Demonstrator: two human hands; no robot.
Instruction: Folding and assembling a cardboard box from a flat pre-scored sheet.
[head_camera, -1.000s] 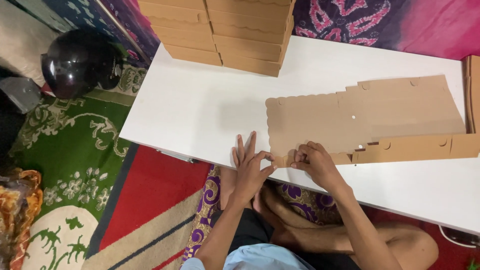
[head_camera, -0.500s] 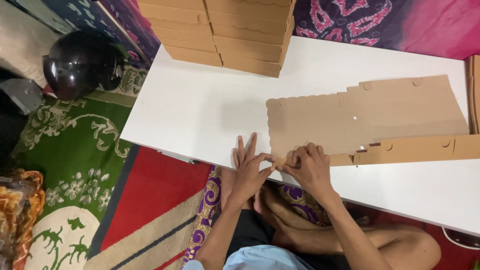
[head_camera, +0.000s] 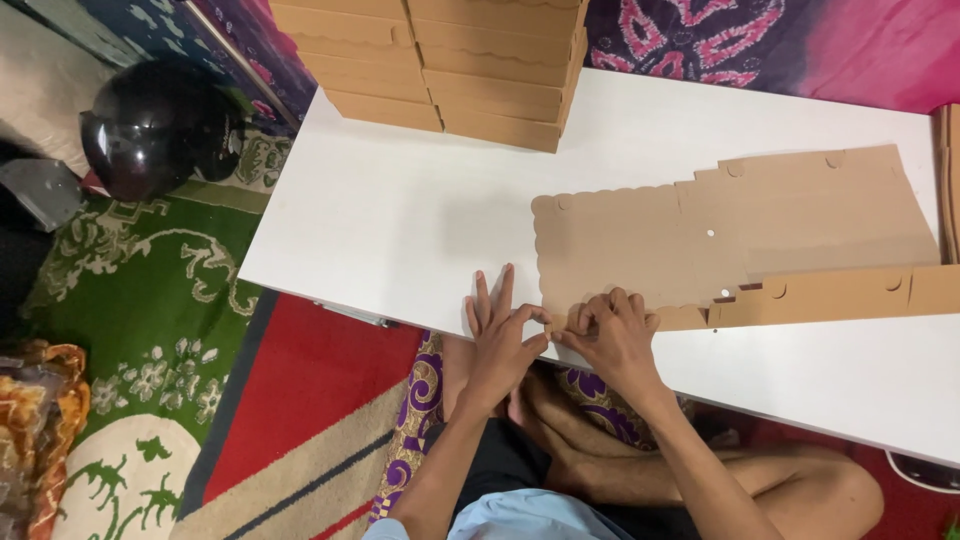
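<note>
**Both hands on corner tab of flat box blank, low white tabletop**

White tabletop runs diagonally from upper centre to lower right of frame. Flat brown cardboard blank lies on it, centre-right, scalloped edge facing left, a long strip along its lower side reaching the right edge of frame.

Left hand at lower centre: fingers spread flat on the tabletop, thumb and forefinger pinching the small tab at the blank's lower-left corner. Right hand just beside it, fingers curled down over the same corner, grip closed on the cardboard edge. Hands nearly touching.

Stack of folded brown boxes at top centre, on the far edge of the tabletop. More cardboard edges at the far right.

Person sits cross-legged on the floor. Patterned carpet, green, red and beige, fills the left. Dark helmet on the floor, upper left. Pink-purple patterned cloth at upper right.
</note>
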